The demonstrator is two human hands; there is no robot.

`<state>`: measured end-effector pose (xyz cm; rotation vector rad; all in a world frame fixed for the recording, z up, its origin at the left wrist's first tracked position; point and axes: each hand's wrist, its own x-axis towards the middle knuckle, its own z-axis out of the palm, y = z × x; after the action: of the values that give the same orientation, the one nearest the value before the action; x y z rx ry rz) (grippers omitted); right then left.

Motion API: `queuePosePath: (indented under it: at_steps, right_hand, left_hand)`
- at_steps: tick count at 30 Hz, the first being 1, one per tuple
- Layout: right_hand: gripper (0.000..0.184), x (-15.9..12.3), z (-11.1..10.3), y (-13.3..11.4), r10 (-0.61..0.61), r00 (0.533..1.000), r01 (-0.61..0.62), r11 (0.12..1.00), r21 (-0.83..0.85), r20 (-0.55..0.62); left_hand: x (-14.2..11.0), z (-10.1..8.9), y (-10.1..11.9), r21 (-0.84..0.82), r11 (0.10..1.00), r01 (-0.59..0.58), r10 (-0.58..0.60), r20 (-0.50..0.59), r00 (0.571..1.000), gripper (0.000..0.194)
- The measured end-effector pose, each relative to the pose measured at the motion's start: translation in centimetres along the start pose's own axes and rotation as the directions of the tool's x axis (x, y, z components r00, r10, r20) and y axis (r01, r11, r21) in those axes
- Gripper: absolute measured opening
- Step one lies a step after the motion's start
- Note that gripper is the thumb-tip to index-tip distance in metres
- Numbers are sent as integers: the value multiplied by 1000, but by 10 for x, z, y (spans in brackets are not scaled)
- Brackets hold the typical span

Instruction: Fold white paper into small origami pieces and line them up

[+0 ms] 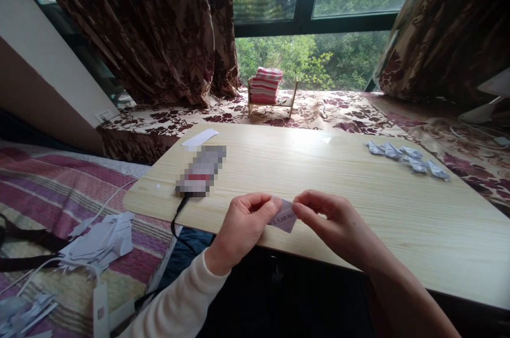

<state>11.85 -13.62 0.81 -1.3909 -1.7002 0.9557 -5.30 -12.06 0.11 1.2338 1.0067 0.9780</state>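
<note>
Between my two hands is a small piece of paper with a line of writing or print on it, held over the table's front edge. My left hand pinches its left side between thumb and fingers. At its right corner, my right hand has thumb and fingertips closed on the paper. Part of the sheet is hidden behind the left thumb. At the far right of the table, several folded white paper pieces lie in a loose group.
A blurred-out phone-like device with a black cable lies at the table's left, near a white paper strip. Cut paper and a power strip rest on the striped bed. A little rack with folded striped cloths stands on the windowsill.
</note>
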Motion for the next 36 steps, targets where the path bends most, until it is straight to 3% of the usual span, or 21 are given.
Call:
queuePosePath:
  at_steps: [4,7,11,17,26,36]
  right_hand:
    - [23,4,-1,4,-20,999,24,997,70,-49]
    - [22,4,4,12,-2,995,18,986,166,-96]
    - [17,-4,6,16,-49,989,74,980,184,-136]
    - [23,-17,1,18,-177,982,176,984,-16,-64]
    - [29,-16,2,15,-172,984,169,984,-56,-50]
    - [26,-17,1,16,-170,983,166,984,-60,-71]
  left_hand:
    - [2,-3,1,102,993,53,-67,142,988,24]
    - [1,-2,1,138,986,97,-122,186,975,28]
    - [1,0,2,145,983,115,-141,183,973,22]
    - [3,0,6,137,983,125,-146,161,976,20]
    - [2,-3,0,190,978,87,-123,190,974,19]
    - [0,-3,0,194,970,146,-181,176,968,22]
